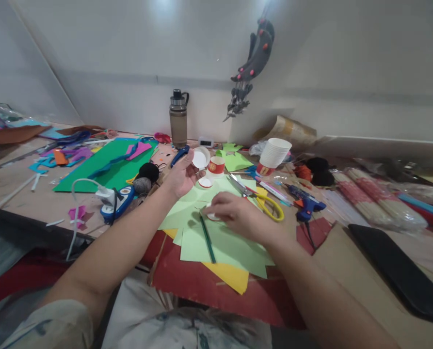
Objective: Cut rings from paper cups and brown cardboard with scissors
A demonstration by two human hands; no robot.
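Note:
In my left hand [183,177] is a white, shallow round piece of paper cup [201,157], tilted with its open side towards me. My right hand [232,213] is lower on the light green paper [234,247], its fingers closed over a small white round piece [212,216] that they partly hide. A dark green pencil [207,240] lies just left of those fingertips. Behind them are a short red-and-white cup section [216,166] and a white disc with a red edge [205,182]. Yellow-handled scissors [270,206] lie to the right of my right hand.
A stack of paper cups [275,152] stands at the back right, near a blue glue gun [307,203]. Behind is a water bottle [179,121]. On the left are a power strip [117,203] and green sheet [92,167]; a black phone-like slab [394,266] lies right.

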